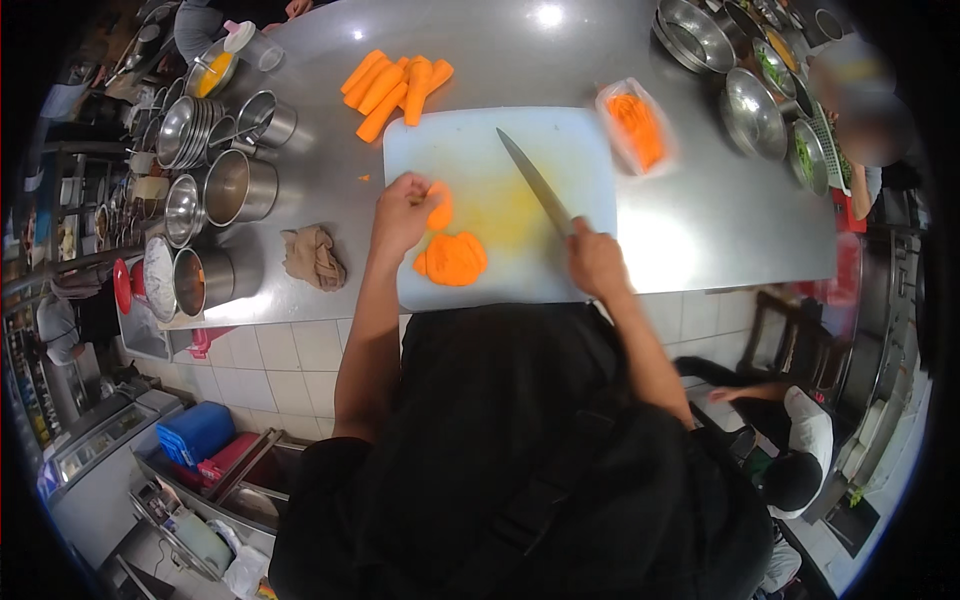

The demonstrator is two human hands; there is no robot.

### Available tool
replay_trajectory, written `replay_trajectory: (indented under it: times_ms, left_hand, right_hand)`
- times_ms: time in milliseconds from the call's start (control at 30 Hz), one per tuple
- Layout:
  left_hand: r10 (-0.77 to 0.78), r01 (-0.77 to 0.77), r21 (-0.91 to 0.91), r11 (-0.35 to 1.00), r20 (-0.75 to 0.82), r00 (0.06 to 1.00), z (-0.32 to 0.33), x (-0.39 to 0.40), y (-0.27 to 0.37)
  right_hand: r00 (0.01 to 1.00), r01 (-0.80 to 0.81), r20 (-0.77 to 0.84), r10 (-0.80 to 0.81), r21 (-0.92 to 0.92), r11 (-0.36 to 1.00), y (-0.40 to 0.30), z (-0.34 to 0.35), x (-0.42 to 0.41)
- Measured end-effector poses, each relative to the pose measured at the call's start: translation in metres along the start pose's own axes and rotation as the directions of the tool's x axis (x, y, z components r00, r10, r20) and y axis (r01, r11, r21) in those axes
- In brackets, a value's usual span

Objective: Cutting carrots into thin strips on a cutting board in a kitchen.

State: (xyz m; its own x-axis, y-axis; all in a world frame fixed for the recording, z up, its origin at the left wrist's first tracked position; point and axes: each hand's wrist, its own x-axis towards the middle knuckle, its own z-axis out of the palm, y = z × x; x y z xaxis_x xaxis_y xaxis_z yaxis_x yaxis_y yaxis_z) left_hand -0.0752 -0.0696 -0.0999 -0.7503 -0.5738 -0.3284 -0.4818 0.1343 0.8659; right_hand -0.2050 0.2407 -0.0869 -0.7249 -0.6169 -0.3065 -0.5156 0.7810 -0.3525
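Note:
My right hand grips the handle of a long kitchen knife, whose blade lies over the right half of a white cutting board and points away from me. At the board's left side, my left hand has its fingertips at a carrot slice; whether it grips the slice is not clear. Just below it sits a pile of carrot slices. Several whole peeled carrots are heaped at the board's far left corner. Right of the board stands a clear container of shredded carrot.
Steel pots and stacked bowls line the steel table's left side, near a crumpled brown cloth. Steel bowls, some holding greens, stand at the right. Other people are around the table and behind on the right.

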Motion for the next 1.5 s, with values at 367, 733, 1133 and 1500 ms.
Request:
replay_trajectory:
  times_ms: [367, 733, 1133, 1500]
  left_hand:
    - [0.560, -0.554, 0.345, 0.758, 0.091, 0.823, 0.101, 0.019, 0.025]
    - [0.678, -0.753, 0.315, 0.578, 0.327, 0.658, 0.122, 0.022, 0.016]
    - [0.621, -0.635, 0.577, 0.513, 0.261, 0.739, 0.092, 0.042, 0.009]
    - [0.682, -0.793, 0.381, 0.476, 0.409, 0.606, 0.116, 0.029, 0.039]
  right_hand:
    - [0.985, -0.132, -0.108, 0.136, 0.043, 0.990, 0.015, 0.014, -0.022]
    - [0.987, -0.161, -0.014, 0.161, -0.032, 0.986, 0.006, 0.005, -0.021]
    - [0.987, -0.160, 0.024, 0.161, -0.023, 0.987, 0.004, 0.002, -0.018]
    - [0.994, -0.105, -0.013, 0.104, -0.087, 0.991, 0.011, 0.005, -0.016]
